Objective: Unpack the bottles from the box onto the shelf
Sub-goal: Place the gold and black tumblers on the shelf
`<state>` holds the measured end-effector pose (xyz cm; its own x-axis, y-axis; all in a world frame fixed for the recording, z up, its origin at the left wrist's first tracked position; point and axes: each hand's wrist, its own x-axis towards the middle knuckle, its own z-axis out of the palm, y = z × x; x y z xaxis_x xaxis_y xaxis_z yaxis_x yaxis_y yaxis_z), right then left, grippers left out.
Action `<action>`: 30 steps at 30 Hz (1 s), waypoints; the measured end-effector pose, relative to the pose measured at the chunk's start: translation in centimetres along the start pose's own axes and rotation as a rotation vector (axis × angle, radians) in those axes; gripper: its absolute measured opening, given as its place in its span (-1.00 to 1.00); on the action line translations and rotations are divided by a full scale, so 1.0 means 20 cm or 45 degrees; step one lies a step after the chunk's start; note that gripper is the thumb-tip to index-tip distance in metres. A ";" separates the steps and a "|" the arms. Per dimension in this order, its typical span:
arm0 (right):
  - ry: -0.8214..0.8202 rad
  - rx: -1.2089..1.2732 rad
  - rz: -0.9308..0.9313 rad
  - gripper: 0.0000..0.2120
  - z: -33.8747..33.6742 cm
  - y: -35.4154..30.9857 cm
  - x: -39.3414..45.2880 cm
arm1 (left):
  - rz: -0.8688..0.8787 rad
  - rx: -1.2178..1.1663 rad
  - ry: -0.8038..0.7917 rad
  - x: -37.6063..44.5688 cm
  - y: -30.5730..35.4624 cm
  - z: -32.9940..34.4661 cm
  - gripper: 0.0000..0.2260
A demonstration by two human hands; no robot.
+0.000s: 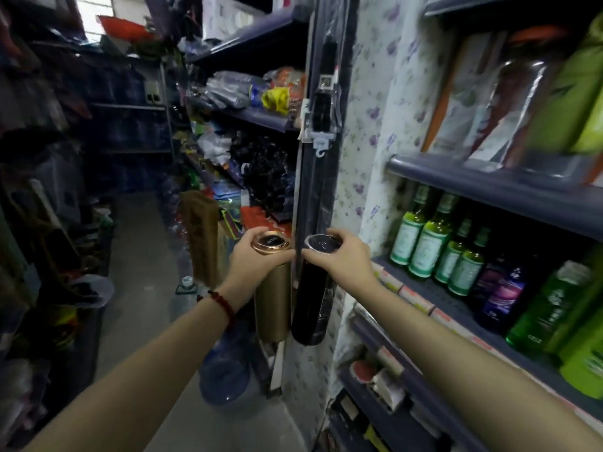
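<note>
Gold bottle [272, 288] beside black bottle [312, 301], upright

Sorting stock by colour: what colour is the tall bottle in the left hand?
Gold tall bottle, black-topped cap; head view.

Daylight is coming through a window [94, 11] far back. A grey floor [140, 256] is running between crowded racks [248, 115]. Flowery paper is covering the wall [368, 132].
</note>
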<state>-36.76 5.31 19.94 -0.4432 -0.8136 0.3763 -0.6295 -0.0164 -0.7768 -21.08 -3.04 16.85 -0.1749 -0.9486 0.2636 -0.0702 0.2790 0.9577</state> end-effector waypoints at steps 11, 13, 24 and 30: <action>0.426 -0.074 0.160 -0.39 -0.48 -0.07 0.10 | 0.180 -0.208 -0.457 0.28 0.34 0.39 -0.50; 0.505 -0.091 0.181 -0.39 -0.59 -0.07 0.07 | 0.202 -0.243 -0.520 0.27 0.41 0.48 -0.54; 0.926 -0.210 0.113 -0.45 -1.12 -0.24 -0.12 | 0.402 -0.512 -0.770 0.07 0.90 0.90 -0.58; 1.066 -0.214 0.094 -0.51 -1.33 -0.33 -0.21 | 0.484 -0.610 -0.885 -0.04 1.16 1.00 -0.68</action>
<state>-47.72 24.28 36.92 -0.7704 -0.1110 0.6278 -0.6373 0.1598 -0.7538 -42.20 7.23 36.58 -0.6640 -0.4599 0.5895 0.4989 0.3146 0.8075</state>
